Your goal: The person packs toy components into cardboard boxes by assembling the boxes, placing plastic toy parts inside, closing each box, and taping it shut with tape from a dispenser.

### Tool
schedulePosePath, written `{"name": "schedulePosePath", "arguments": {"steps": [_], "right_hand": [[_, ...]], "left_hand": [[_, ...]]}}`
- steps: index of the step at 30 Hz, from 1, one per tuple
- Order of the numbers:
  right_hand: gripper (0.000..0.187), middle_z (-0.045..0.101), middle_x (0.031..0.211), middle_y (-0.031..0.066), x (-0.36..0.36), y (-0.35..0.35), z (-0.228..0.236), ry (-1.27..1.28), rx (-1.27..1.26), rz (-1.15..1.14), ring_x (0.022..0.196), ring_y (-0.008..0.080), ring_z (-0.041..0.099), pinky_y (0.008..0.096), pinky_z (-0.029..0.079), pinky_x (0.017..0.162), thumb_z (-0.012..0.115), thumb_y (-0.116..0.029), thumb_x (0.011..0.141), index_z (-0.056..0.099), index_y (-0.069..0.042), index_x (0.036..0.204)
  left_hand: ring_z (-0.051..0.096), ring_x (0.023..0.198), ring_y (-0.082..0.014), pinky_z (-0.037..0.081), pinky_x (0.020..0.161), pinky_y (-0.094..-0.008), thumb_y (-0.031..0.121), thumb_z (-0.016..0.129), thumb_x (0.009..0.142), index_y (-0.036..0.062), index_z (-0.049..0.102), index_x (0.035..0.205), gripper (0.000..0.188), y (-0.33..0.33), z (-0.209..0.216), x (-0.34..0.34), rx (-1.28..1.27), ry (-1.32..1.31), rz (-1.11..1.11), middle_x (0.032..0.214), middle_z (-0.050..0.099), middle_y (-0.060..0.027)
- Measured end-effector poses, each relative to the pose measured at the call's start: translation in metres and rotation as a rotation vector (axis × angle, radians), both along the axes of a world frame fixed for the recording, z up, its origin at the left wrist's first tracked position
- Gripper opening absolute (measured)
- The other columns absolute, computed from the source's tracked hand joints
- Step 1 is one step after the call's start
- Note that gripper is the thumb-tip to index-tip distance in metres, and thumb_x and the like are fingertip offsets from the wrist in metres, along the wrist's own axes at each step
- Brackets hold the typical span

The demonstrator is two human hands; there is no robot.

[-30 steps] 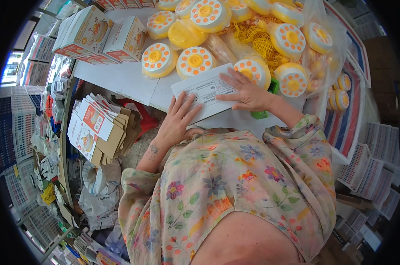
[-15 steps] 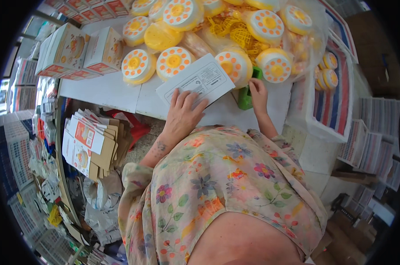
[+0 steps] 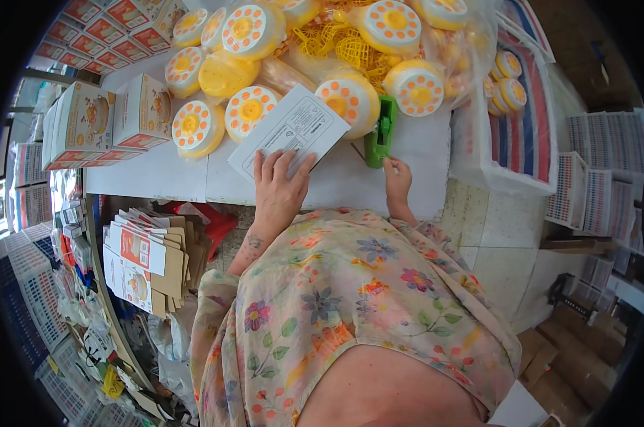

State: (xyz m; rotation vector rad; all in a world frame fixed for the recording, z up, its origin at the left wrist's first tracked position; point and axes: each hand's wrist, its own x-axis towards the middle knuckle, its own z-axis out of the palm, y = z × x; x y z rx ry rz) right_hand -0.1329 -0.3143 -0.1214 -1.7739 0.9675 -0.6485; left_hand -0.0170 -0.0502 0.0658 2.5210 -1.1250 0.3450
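A white carton (image 3: 291,132) with grey print on its upper face lies slanted on the table, its far edge against the yellow-and-white toys. Across its near edge rests my left hand (image 3: 280,192), fingers spread on the printed face. To the right of the carton is a green tape dispenser (image 3: 380,135). My right hand (image 3: 398,183) is at the dispenser's near end, its thumb and forefinger pinched together. Whatever sits in that pinch is too small to make out. Round yellow-and-white toys with orange dots (image 3: 253,105) crowd the table behind the carton.
Printed boxes (image 3: 144,110) stand at the table's left, more stacked behind. Yellow netting (image 3: 354,51) and clear plastic lie among the toys. A striped, plastic-lined crate (image 3: 521,128) stands at right. Flattened cartons (image 3: 144,260) are piled below the table's left edge.
My right hand has come back toward me from the middle of the tape dispenser to its near end. My left hand stays on the carton. The whole view has shifted slightly.
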Motion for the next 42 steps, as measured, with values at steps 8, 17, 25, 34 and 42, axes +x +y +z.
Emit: {"name": "schedulePosePath", "arguments": {"steps": [8,17,25,34,42], "right_hand": [[0.026,0.065,0.073,0.0052,-0.02,-0.016,-0.01,0.071,0.592,0.078,0.063,0.0138,0.059,0.0282,0.047,0.059,0.072,-0.022,0.086,0.067,0.003,0.079],[0.016,0.064,0.073,0.003,0.021,-0.003,0.131,0.177,0.484,0.672,0.072,0.0101,0.059,0.0258,0.047,0.067,0.071,-0.016,0.085,0.066,-0.002,0.079],[0.017,0.066,0.079,0.0044,0.069,0.072,0.163,-0.01,0.792,0.792,0.074,0.0094,0.06,0.0241,0.048,0.069,0.071,-0.016,0.087,0.067,0.0,0.089],[0.028,0.067,0.079,0.0071,0.079,0.058,0.101,0.394,0.157,0.779,0.066,0.0122,0.062,0.026,0.049,0.06,0.07,-0.021,0.089,0.066,0.004,0.101],[0.036,0.066,0.084,0.0098,0.087,0.024,0.095,-0.079,0.699,0.59,0.071,0.0167,0.065,0.0285,0.054,0.068,0.046,-0.026,0.103,0.054,0.003,0.122]], "left_hand": [[0.045,0.123,-0.0299,0.029,0.111,-0.0572,0.02,0.072,0.081,0.0246,0.062,0.126,0.046,-0.003,0.002,0.004,-0.021,0.016,0.009,0.127,0.051,-0.0079],[0.046,0.123,-0.0303,0.029,0.111,-0.0578,0.02,0.072,0.081,0.0263,0.06,0.129,0.05,-0.003,-0.003,-0.003,-0.065,0.055,0.04,0.129,0.051,-0.0087],[0.047,0.122,-0.0324,0.028,0.111,-0.0582,0.015,0.07,0.08,0.0217,0.056,0.133,0.055,-0.005,0.004,0.002,0.048,-0.049,0.002,0.128,0.052,-0.0089],[0.045,0.124,-0.0341,0.03,0.11,-0.0571,0.012,0.068,0.081,0.0146,0.052,0.136,0.058,0.002,0.004,0.006,0.029,0.064,-0.04,0.132,0.05,-0.0109],[0.042,0.132,-0.0296,0.033,0.111,-0.0454,0.034,0.05,0.095,0.0035,0.044,0.141,0.056,0.048,-0.002,0.011,-0.797,0.594,0.424,0.146,0.041,-0.0152]]}}
